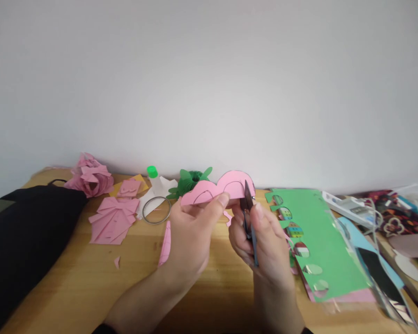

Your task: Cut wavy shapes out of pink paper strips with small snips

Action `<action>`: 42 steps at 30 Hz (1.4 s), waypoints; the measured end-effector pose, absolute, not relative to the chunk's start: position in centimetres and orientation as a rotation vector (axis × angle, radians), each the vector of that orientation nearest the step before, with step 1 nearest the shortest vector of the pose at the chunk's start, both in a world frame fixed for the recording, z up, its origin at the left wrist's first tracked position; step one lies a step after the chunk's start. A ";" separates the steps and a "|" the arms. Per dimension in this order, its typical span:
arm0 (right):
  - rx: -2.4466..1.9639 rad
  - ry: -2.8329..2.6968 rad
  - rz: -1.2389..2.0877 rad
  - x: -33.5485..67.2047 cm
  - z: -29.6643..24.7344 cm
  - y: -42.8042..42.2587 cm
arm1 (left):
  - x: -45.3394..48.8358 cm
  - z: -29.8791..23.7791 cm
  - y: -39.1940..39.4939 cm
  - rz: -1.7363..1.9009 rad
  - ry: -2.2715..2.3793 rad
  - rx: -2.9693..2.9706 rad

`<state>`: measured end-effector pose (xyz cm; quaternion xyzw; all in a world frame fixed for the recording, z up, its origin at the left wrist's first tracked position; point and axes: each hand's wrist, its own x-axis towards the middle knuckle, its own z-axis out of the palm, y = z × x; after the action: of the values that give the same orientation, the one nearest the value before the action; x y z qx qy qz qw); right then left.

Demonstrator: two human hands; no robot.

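Observation:
My left hand pinches a piece of pink paper with a scalloped edge and dark curved lines drawn on it, holding it above the table. In my right hand is a pair of dark scissors, fingers wrapped round the handles. The blades point up and lie at the right end of the paper, where some lines are drawn. I cannot tell whether they are parted. Beneath, between the hands, a small pink scrap shows. Partly hidden behind my left wrist lies another marked pink piece.
Left on the wooden table are a black cloth item, pink folded paper, a pink paper bundle, a green-capped glue stick and a ring. Green paper leaves stand behind. Green sheets and a phone lie right.

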<state>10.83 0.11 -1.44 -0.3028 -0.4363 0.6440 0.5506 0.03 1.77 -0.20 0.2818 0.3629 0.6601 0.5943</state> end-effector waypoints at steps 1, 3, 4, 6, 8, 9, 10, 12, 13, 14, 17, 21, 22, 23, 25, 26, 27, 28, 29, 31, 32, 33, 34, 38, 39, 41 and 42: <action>-0.716 -1.030 1.523 10.8 -1.4 0.1 | 0.0 -0.2 1.8 1.531 0.840 0.654; -0.715 -1.029 1.518 10.8 -1.5 0.1 | 0.0 -0.1 1.8 1.526 0.839 0.652; -0.714 -1.028 1.516 10.8 -1.5 0.1 | 0.0 -0.1 1.8 1.524 0.839 0.653; -0.710 -1.030 1.514 10.7 -1.6 0.1 | 0.0 -0.1 1.7 1.519 0.827 0.663; -0.714 -1.035 1.514 10.7 -1.6 0.2 | -0.1 -0.2 1.7 1.517 0.803 0.673; -0.720 -1.036 1.512 10.8 -1.6 0.2 | -0.1 -0.2 1.7 1.516 0.793 0.678; -0.729 -1.037 1.509 10.8 -1.6 0.2 | -0.1 -0.2 1.7 1.513 0.786 0.682; -0.746 -1.037 1.508 10.8 -1.5 0.1 | -0.2 -0.2 1.7 1.512 0.787 0.685; -0.750 -1.037 1.511 10.8 -1.5 0.1 | -0.2 -0.2 1.7 1.510 0.790 0.687; -0.750 -1.039 1.512 10.8 -1.5 0.1 | -0.2 -0.2 1.7 1.509 0.794 0.688; -0.754 -1.047 1.508 10.8 -1.4 0.1 | -0.2 -0.2 1.8 1.499 0.803 0.683; -0.765 -1.060 1.505 10.9 -1.4 0.2 | -0.2 -0.1 2.0 1.513 0.796 0.671; -0.764 -1.061 1.505 10.9 -1.4 0.2 | -0.2 -0.1 2.0 1.519 0.787 0.669; -0.762 -1.061 1.505 10.9 -1.4 0.1 | -0.2 -0.1 2.0 1.523 0.776 0.668; -0.755 -1.061 1.504 10.9 -1.5 0.1 | -0.2 0.0 2.0 1.527 0.754 0.663; -0.751 -1.060 1.503 10.9 -1.5 0.1 | -0.2 0.0 2.0 1.529 0.744 0.659; -0.748 -1.061 1.502 10.9 -1.5 0.1 | -0.2 0.0 2.0 1.529 0.736 0.656; -0.748 -1.062 1.500 10.9 -1.5 0.1 | -0.2 0.0 2.0 1.530 0.735 0.651; -0.752 -1.064 1.498 10.9 -1.5 0.1 | -0.2 0.0 2.0 1.534 0.738 0.645; -0.769 -1.071 1.492 11.0 -1.6 0.0 | -0.2 0.1 2.0 1.544 0.747 0.635; -0.777 -1.077 1.487 11.0 -1.7 0.0 | -0.2 0.1 2.0 1.548 0.755 0.631; -0.783 -1.083 1.481 11.1 -1.7 0.0 | -0.2 0.1 2.0 1.551 0.765 0.626; -0.788 -1.089 1.475 11.1 -1.7 0.0 | -0.2 0.1 2.0 1.553 0.776 0.620; -0.805 -1.109 1.453 11.1 -1.8 0.0 | -0.1 0.1 1.9 1.550 0.826 0.609; -0.809 -1.111 1.451 11.1 -1.8 0.0 | -0.1 0.1 1.9 1.551 0.824 0.612; -0.816 -1.114 1.449 11.1 -1.8 0.0 | -0.1 0.1 2.0 1.557 0.812 0.610; -0.813 -1.115 1.451 11.1 -1.8 0.0 | -0.1 0.1 2.0 1.563 0.805 0.605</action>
<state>11.08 0.02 -1.81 -0.3420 -0.4690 0.6102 0.5392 -0.14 1.97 0.13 0.2606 0.3469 0.6738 0.5981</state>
